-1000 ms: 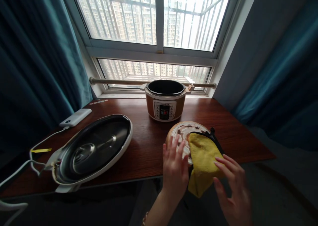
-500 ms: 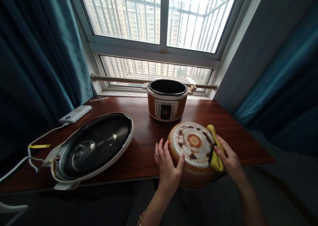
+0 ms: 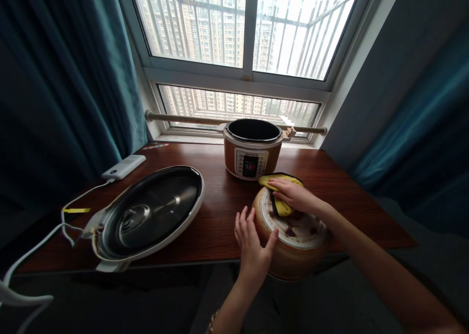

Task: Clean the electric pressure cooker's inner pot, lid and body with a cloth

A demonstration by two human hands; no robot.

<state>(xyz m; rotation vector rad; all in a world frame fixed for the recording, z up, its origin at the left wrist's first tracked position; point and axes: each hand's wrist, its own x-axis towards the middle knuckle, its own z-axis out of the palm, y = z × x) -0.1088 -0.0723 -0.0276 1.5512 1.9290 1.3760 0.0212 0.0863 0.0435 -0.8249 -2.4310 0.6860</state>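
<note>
A brown inner pot (image 3: pixel 293 260) is tilted bottom-up at the table's front edge, its pale base (image 3: pixel 304 231) marked with rust-brown stains. My left hand (image 3: pixel 254 246) rests against its left side with fingers spread, the thumb near the base's rim. With my right hand (image 3: pixel 289 192) I hold a yellow cloth (image 3: pixel 282 208) with dark edging, pressed on the far left part of the base. The right forearm reaches over the base's right side and hides some of it.
Behind the pot stands a brown electric cooker (image 3: pixel 252 153) with a dark inside. A large oval lid (image 3: pixel 154 211) lies underside up on the left of the wooden table (image 3: pixel 190 153). Further left are a white power bank (image 3: pixel 123 167) and its white cable (image 3: pixel 78 195).
My right hand has swept the cloth from the right edge of the pot's base to its far left side. The left hand stays on the pot's side. The view has shifted slightly.
</note>
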